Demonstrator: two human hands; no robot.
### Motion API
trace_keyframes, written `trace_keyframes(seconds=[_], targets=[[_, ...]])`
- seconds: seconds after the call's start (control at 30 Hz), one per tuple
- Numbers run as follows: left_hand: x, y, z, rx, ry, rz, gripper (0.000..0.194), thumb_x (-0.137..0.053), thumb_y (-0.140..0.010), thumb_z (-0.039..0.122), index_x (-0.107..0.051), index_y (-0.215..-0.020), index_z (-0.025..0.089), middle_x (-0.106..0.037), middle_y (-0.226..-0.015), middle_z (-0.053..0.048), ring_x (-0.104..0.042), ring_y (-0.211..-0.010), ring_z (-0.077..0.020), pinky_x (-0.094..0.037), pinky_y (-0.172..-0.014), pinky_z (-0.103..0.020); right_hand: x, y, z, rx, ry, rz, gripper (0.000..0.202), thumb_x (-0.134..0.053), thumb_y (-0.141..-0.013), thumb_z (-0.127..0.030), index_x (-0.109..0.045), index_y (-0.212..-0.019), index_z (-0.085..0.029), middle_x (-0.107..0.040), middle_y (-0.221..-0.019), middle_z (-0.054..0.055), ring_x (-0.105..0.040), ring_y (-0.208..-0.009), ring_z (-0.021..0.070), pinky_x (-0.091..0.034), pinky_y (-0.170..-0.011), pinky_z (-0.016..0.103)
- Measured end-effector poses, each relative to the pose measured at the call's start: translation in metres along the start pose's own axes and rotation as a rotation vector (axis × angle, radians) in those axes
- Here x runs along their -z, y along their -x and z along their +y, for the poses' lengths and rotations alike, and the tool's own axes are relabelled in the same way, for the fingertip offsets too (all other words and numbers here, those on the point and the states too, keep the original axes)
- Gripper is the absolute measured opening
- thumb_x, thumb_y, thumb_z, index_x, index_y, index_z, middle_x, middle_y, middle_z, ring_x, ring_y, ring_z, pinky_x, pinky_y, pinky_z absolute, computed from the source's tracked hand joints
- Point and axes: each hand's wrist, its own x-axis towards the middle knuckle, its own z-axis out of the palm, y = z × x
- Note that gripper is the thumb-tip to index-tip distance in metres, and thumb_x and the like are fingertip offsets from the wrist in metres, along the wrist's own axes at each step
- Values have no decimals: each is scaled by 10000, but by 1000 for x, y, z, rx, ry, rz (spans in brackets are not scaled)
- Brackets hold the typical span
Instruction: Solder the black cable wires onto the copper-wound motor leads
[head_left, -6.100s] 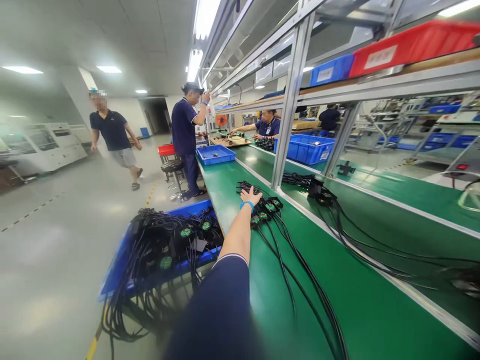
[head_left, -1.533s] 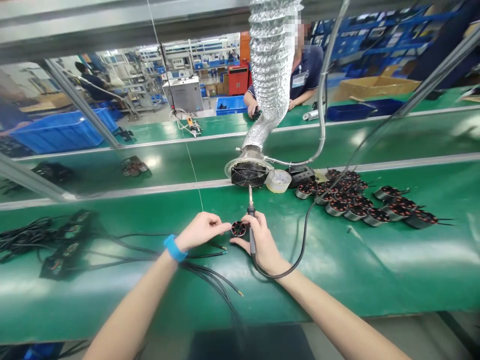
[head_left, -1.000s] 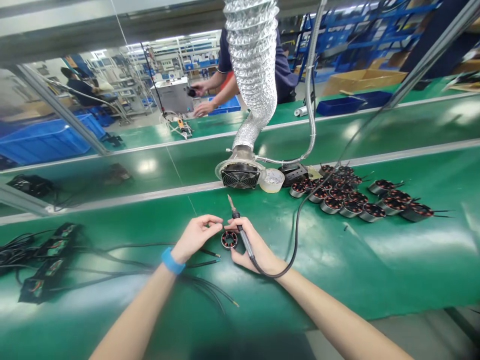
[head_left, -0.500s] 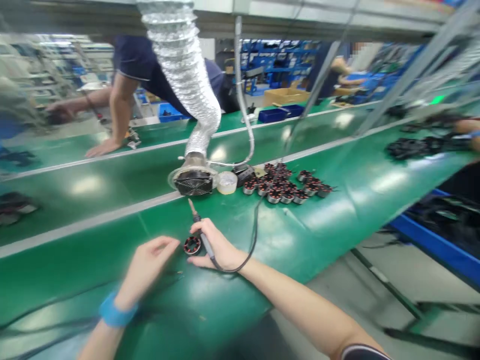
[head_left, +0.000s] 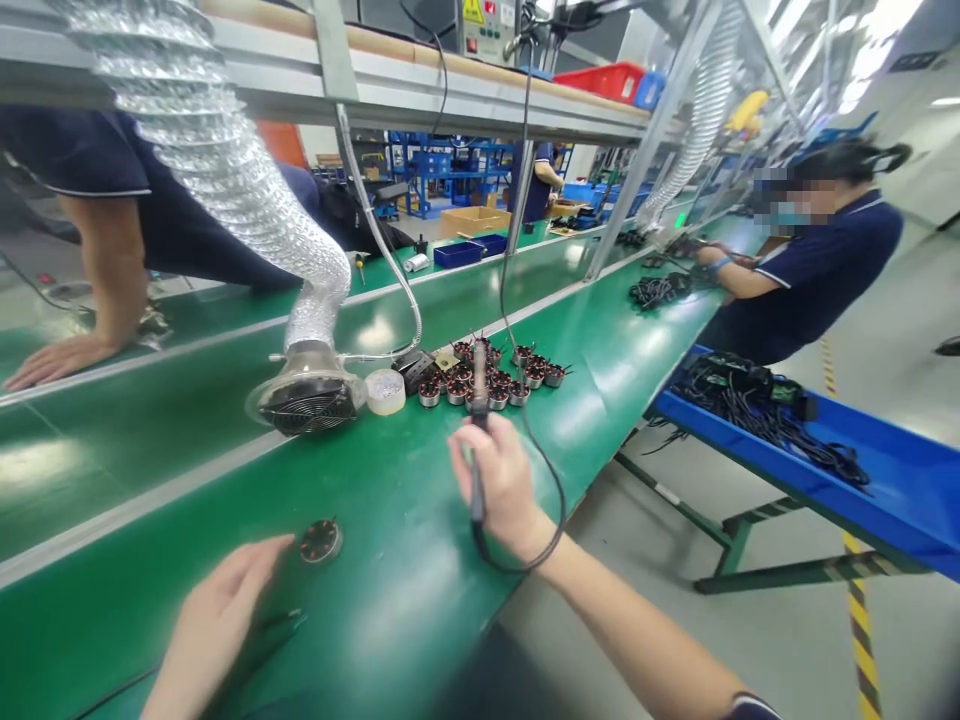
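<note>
My right hand (head_left: 499,490) grips a soldering iron (head_left: 479,400), its tip pointing up and away over the green bench, with the cord looping back past my wrist. Just off the fingertips of my left hand (head_left: 221,605) lies a single motor stator (head_left: 321,541) with copper windings, apart from the others. The left fingers are stretched out and appear to hold nothing. Beneath that hand runs a dark cable (head_left: 281,622), its end blurred. Ahead of the iron sits a cluster of several more stators (head_left: 517,392) with short wires.
A fume extractor hood (head_left: 307,400) on a silver duct stands at the left, beside a round whitish container (head_left: 385,392). A blue tray (head_left: 892,500) of cables is at the right. A co-worker (head_left: 817,260) works farther along; another person's hand (head_left: 64,358) rests across the bench.
The view has swung right. My right hand, holding the soldering iron, has moved away from the single stator toward the cluster. My left hand stays near that stator.
</note>
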Motion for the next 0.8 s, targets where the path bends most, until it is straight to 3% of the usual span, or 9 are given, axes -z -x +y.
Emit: trace_keyframes(seconds=[0.1, 0.23, 0.33, 0.5, 0.67, 0.8], targets=[[-8, -1, -7, 15, 70, -183, 540, -562, -806, 625, -743, -1135, 238, -750, -982, -44, -694, -899, -240, -561, -768, -310, -5, 16, 53, -137, 265, -89, 226, -530, -943, -179, -566, -1166, -172, -536, -1161, 164, -612, -822, 227, -525, -723, 350], [-20, 0, -7, -39, 105, -226, 624, -632, -776, 606, -670, -1248, 199, -693, -866, -27, -668, -742, -198, -540, -659, -279, -20, 30, 92, -202, 408, -306, 311, -561, -925, -212, -545, -1231, -157, -503, -1298, 201, -622, -728, 206, -522, -675, 337], [-27, 1, 6, -85, 63, -181, 616, -674, -758, 583, -657, -1251, 215, -688, -939, -35, -670, -782, -204, -541, -699, -296, -29, 32, 99, -221, 422, -383, 338, -579, -912, -220, -535, -1242, -161, -478, -1344, 209, -634, -710, 200, -515, -658, 323], [-35, 3, 32, -55, 75, -96, 426, -667, -791, 527, -699, -1077, 212, -710, -1015, -58, -680, -881, -220, -531, -807, -324, -38, 30, 102, -256, 364, -428, 390, -534, -880, -146, -524, -1271, -145, -473, -1322, 215, -616, -637, 171, -499, -610, 313], [-36, 2, 37, -23, -56, 145, 334, -681, -766, 527, -640, -860, 209, -636, -807, -12, -615, -715, -187, -465, -638, -280, -42, 33, 108, -249, 327, -398, 402, -486, -852, -109, -539, -1248, -147, -486, -1230, 178, -553, -583, 145, -486, -581, 319], [-33, 2, 38, 27, -115, 213, 303, -704, -748, 492, -591, -796, 215, -586, -768, 14, -576, -665, -164, -422, -598, -263, -39, 36, 108, -277, 327, -402, 377, -484, -844, -108, -537, -1214, -161, -480, -1153, 140, -467, -533, 112, -455, -548, 303]])
